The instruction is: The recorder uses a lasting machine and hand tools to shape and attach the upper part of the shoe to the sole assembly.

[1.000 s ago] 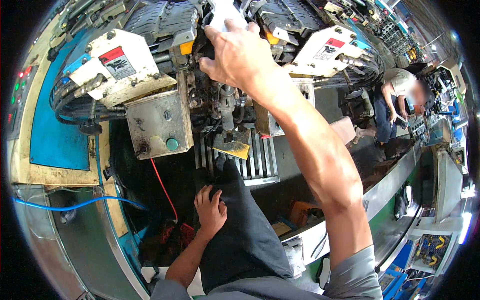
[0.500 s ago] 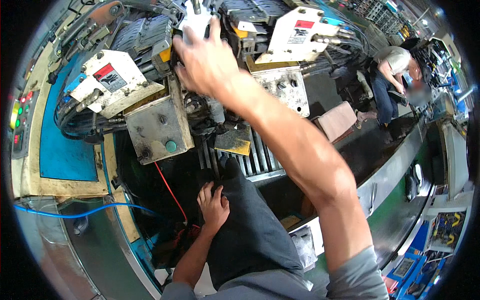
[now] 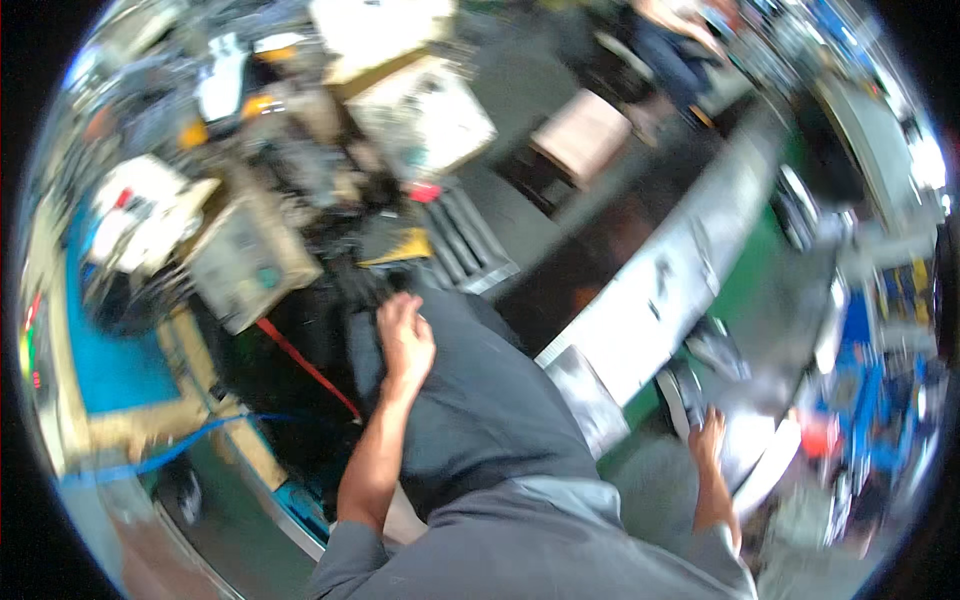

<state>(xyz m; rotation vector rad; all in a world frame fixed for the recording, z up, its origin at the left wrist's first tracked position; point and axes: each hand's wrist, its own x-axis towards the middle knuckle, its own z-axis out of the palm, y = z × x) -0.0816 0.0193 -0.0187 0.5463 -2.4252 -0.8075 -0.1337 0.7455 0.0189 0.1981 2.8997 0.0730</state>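
Note:
My left hand (image 3: pixel 405 342) rests on my dark trousers (image 3: pixel 480 390), its fingers loosely stretched and holding nothing I can see. Low on the right, my right hand (image 3: pixel 708 437) is beside the lower end of a dark, shoe-like item with a pale edge (image 3: pixel 679 396). Motion blur hides whether its fingers grip that item. A second dark, shoe-like shape (image 3: pixel 717 347) lies just beyond. Far from both hands, a white piece (image 3: pixel 222 85) stands in the blurred machine at the upper left.
The machine's metal box with a green button (image 3: pixel 245 265) stands left of my knees. A long pale bench (image 3: pixel 640 330) runs diagonally on the right, near a pinkish stool (image 3: pixel 582 135). A person (image 3: pixel 675 50) sits at the far right. Blue trays (image 3: pixel 880 380) are along the right edge.
My right hand has left the white piece at the machine and moved down to the right. The whole view has swung rightward. My left hand stays on my leg.

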